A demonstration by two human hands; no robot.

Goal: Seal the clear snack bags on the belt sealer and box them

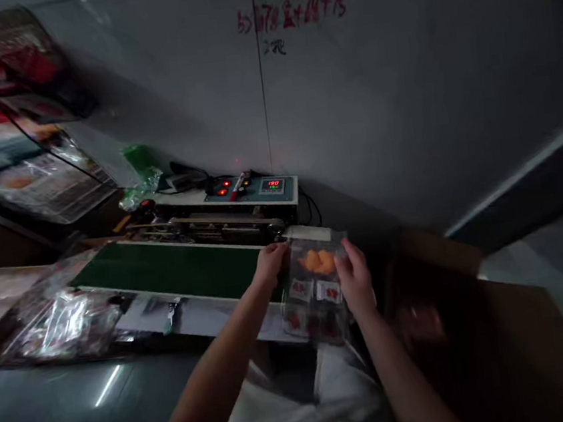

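A clear plastic bag (316,305) hangs between my hands at the right end of the green conveyor belt (176,265). Through its film show orange pieces (320,261), two small white packets (328,292) with red print, and darker reddish items lower down. My left hand (271,264) pinches the bag's upper left edge, close to the sealing machine's inlet. On the other side my right hand (354,274) grips the upper right edge, thumb toward me. Behind the belt stands the sealing machine (255,207), its red-lit display (273,184) switched on.
Clear plastic packs (66,321) are heaped left of the belt. A red marker (237,187) lies on the control panel beside green plastic wrap (139,160). Cardboard boxes (520,327) stand at the right. A grey wall (374,94) with red writing rises behind.
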